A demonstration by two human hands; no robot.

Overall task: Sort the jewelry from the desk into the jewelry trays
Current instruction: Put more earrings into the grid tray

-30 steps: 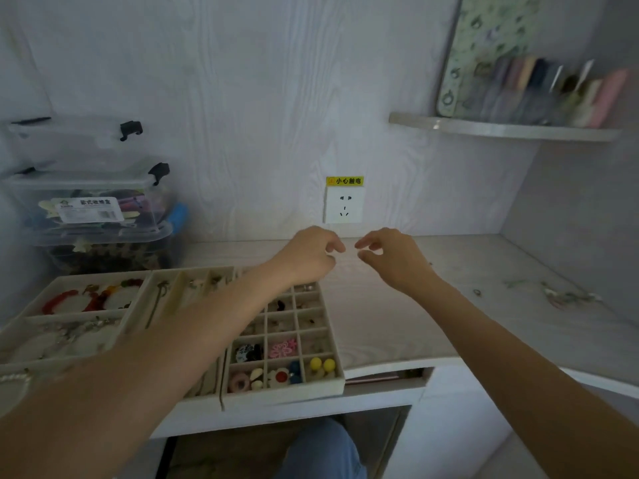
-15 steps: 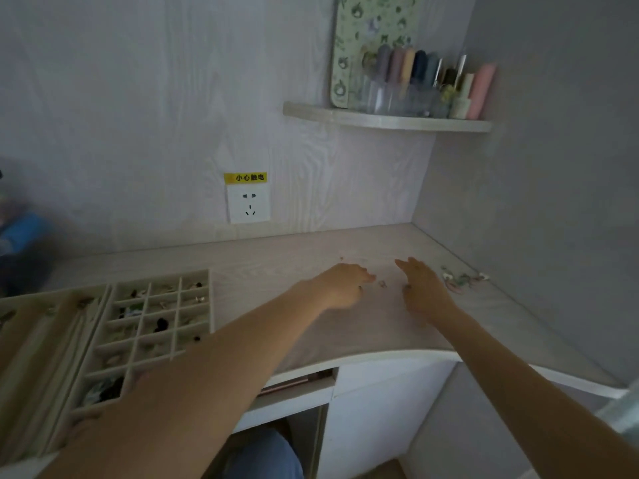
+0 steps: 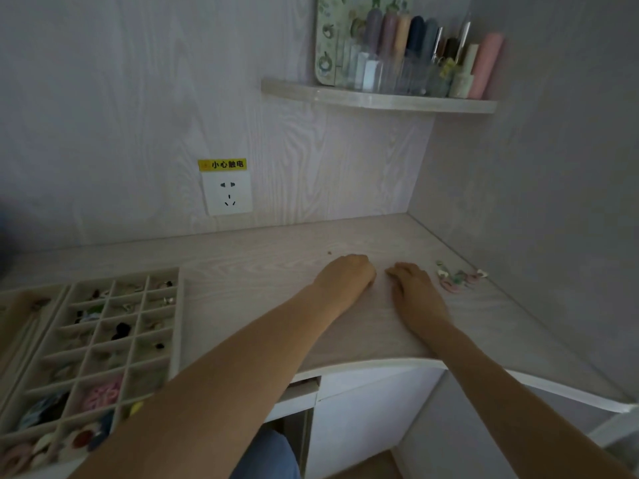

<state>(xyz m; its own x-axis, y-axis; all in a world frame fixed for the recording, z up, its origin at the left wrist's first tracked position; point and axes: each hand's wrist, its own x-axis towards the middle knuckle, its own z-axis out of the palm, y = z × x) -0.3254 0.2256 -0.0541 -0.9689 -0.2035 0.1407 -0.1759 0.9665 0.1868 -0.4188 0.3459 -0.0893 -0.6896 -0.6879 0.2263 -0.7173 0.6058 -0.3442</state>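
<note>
Head view, dim light. Both hands down on the bench (image 3: 262,257), close together but apart. Left hand (image 3: 345,276) knuckles up, fingers curled under; whether they pinch anything is hidden. Right hand (image 3: 413,288) lies flatter, fingers loosely bent toward the left hand, tips on or just above the wood; nothing visibly held. Whatever sits between the two hands is too small to make out. Loose jewelry (image 3: 458,277), a small pale pink and green cluster, lies just right of the right hand, near the side wall (image 3: 539,188). One dark speck (image 3: 329,252) sits behind the left hand. Compartment tray (image 3: 174,326) is far left, well apart from the hands, many cells already filled. Risks, as judgement: a tiny piece could slip during the long carry leftward, or be flicked off by curled fingers; the bench's front edge curves in just below the wrists, with open floor beneath. The cluster may tangle and lift together. Room: open bench between hands and tray; tight on the right by the wall corner; shelf (image 3: 377,96) overhead is well clear.
</note>
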